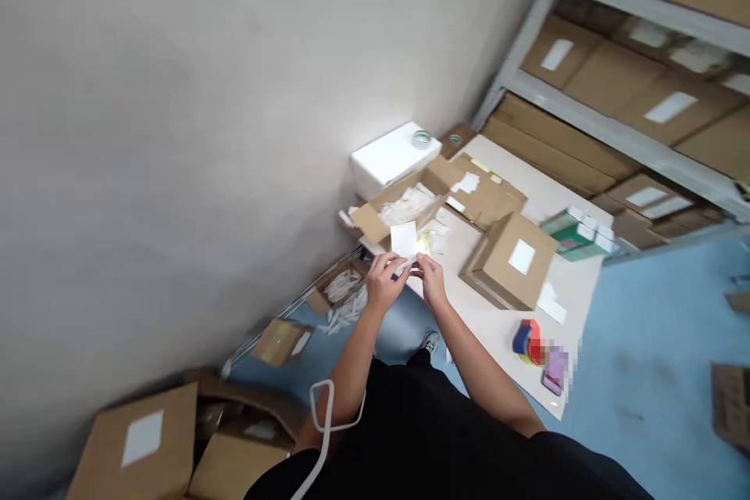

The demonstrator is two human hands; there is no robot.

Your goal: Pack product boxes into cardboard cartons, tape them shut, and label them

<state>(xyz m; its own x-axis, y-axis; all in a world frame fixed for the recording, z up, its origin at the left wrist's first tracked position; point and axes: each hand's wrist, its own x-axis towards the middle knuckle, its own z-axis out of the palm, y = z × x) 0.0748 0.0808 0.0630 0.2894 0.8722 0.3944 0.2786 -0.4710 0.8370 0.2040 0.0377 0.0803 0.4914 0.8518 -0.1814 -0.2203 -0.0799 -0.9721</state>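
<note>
Both hands meet over the near edge of the table. Between them is a small white box [404, 239], with a square white panel standing up from it. My left hand [383, 280] pinches its left side with bent fingers. On the other side, the fingers of my right hand [430, 278] close on its right end. The fingers hide much of the lower part. Just beyond, an open cardboard box [376, 225] holds a heap of white pieces. White and yellowish scraps [434, 236] lie right behind my right hand.
A closed carton [516, 262], a green-and-white box [577, 233], colored tape rolls [528, 342] and a purple phone-like object [554, 371] stand on the table [469, 320]. A white box [394, 156] is by the wall. Cartons [284, 342] and loose white pieces [345, 312] lie on the floor at left. Shelves [615, 125] line the right.
</note>
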